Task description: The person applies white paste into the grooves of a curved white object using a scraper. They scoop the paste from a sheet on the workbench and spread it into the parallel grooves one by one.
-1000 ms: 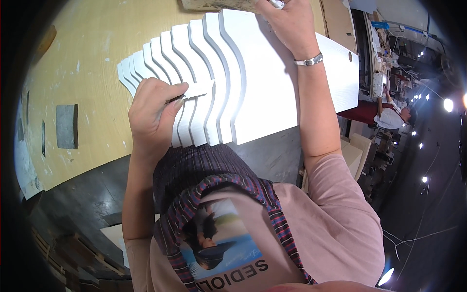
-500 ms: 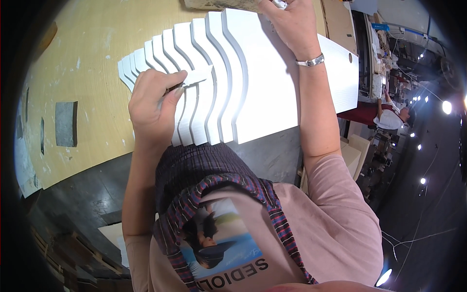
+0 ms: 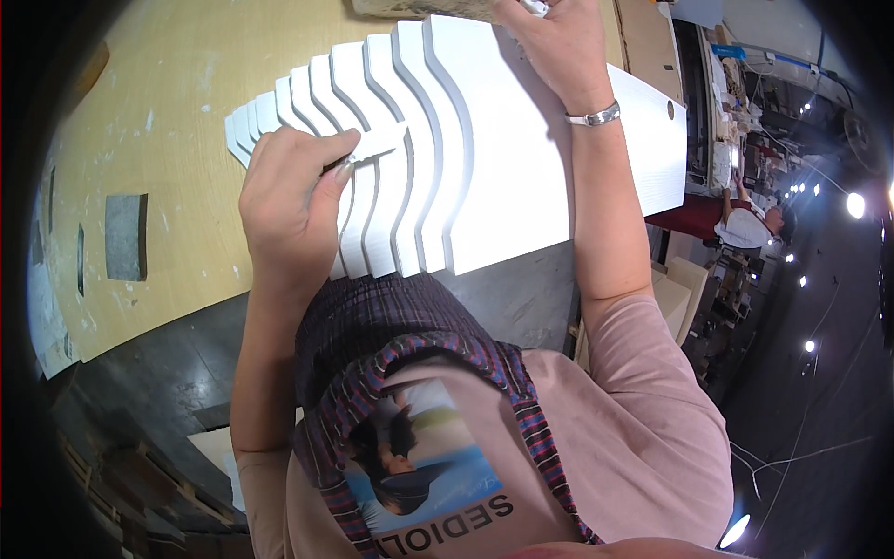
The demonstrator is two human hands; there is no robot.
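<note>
White-painted boards [image 3: 521, 149] with wavy edges lie overlapped in steps across the work table, several of them showing as narrow strips. Over the stepped edges, my left hand [image 3: 289, 191] is closed with thumb and fingers pinching a small flat white piece [image 3: 380, 140]; its exact kind is not clear. My right hand [image 3: 568, 61], wearing a silver bracelet at the wrist, reaches to the far side of the top board. Its fingers are closed around something small, white and shiny [image 3: 535, 7], partly cut off by the upper edge of the picture.
The yellowish tabletop [image 3: 177, 140] is marked with white paint. A grey rectangular block [image 3: 127, 237] lies on it at the left. A pale slab [image 3: 419, 7] sits at the far edge. Another person [image 3: 745, 224] is off to the right, among cluttered benches.
My left hand has shifted very slightly left, and the white piece has moved a little with it. My right hand stays in place.
</note>
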